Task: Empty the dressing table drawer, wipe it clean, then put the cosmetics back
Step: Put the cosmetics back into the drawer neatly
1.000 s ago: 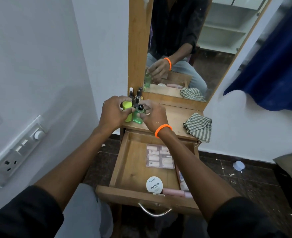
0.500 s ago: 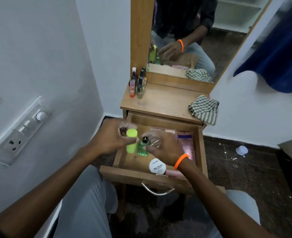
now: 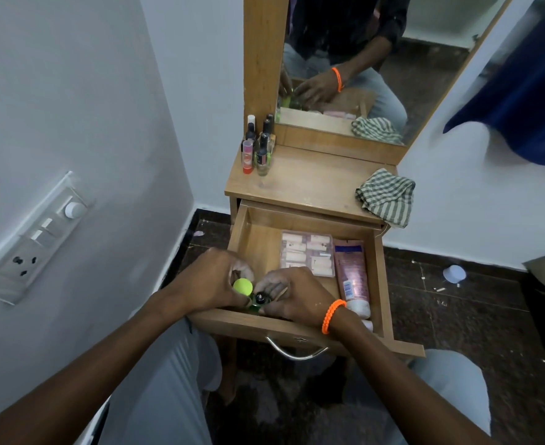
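The wooden drawer [image 3: 258, 232] of the dressing table stands pulled out. My left hand [image 3: 207, 284] grips a yellow-green bottle [image 3: 242, 286] at the drawer's front left corner. Beside it my right hand [image 3: 296, 293], with an orange wristband, holds a small green bottle with a black cap [image 3: 259, 300]. Both bottles are low inside the drawer, near its floor. A clear box of small items [image 3: 308, 256] and a pink tube [image 3: 351, 277] lie in the drawer's right half. The white round jar is hidden under my right hand.
Several nail polish bottles [image 3: 259, 146] stand at the tabletop's back left by the mirror [image 3: 345, 59]. A striped cloth [image 3: 386, 195] hangs over the tabletop's right edge. A switchboard [image 3: 37, 239] is on the left wall. A small white cap [image 3: 454, 273] lies on the dark floor.
Both hands carried the two green bottles from the tabletop down into the drawer's front left corner. My view tilted downward.
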